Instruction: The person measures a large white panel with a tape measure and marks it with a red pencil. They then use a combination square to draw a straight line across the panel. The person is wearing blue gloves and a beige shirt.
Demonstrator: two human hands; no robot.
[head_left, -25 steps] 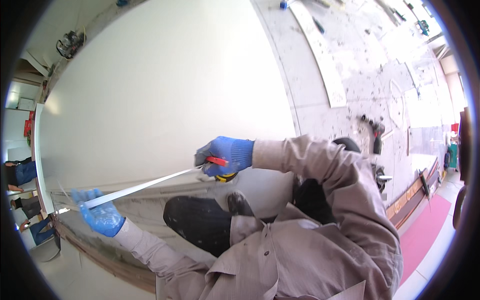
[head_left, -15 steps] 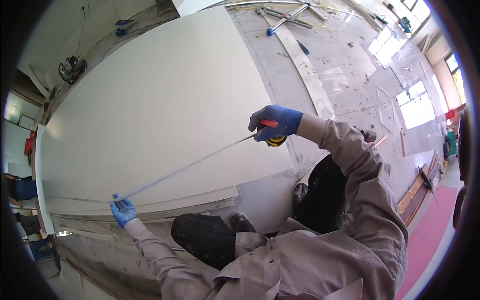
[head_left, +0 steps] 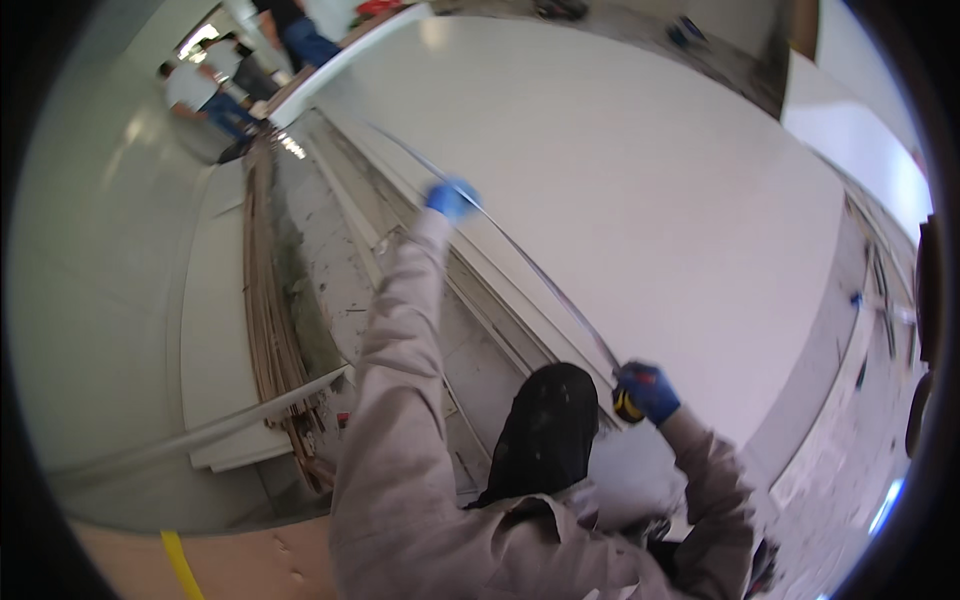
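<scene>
My right hand [head_left: 655,393], in a dark blue glove, is closed round a yellow-and-black tape measure [head_left: 627,405] at the near edge of a large white panel [head_left: 650,200]. A small red item shows among its fingers; its kind is unclear. The silver tape blade [head_left: 545,280] runs out from the case toward the panel's far left end. My left hand [head_left: 455,200], in a light blue glove, is stretched forward at the blade over the panel's left edge. Motion smears its fingers, so their grip is unclear.
Beneath the panel's left edge are stacked boards [head_left: 480,290]. Long brown strips [head_left: 262,270] lie farther left, beside a pale panel [head_left: 215,330]. Several people [head_left: 205,95] are at the far left. A long white strip [head_left: 835,390] lies on the right floor.
My view has swung left, bringing the people and brown strips more into sight. My left arm now reaches forward along the blade. The tape measure stays in my right hand.
</scene>
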